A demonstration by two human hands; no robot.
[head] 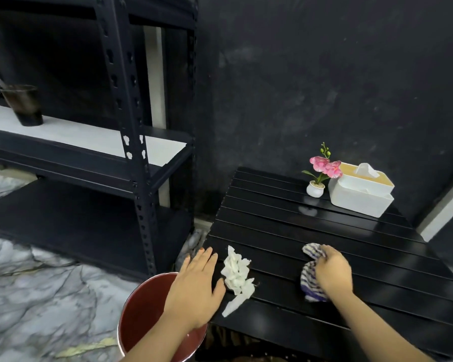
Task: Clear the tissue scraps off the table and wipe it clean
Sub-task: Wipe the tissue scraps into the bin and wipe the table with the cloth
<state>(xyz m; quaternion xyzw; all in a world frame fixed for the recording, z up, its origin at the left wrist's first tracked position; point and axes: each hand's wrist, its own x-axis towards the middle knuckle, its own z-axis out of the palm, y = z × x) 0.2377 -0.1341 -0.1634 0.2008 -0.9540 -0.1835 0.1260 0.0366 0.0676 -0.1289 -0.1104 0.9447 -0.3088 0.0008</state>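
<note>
Sitting empty: red bin (141, 309), table-side.

Crumpled white tissue scraps (237, 276) lie near the left edge of my black slatted table (324, 231). My striped purple-and-white cloth (309, 280) sits bunched on its front right part.

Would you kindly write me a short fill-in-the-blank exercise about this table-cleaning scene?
1. The right hand grips a striped ____.
2. The tissue scraps lie between the two ____.
3. Beside the table, under the left hand, stands a red ____.
4. The flower pot stands beside the white tissue ____.

Missing words: cloth; hands; bin; box
</note>
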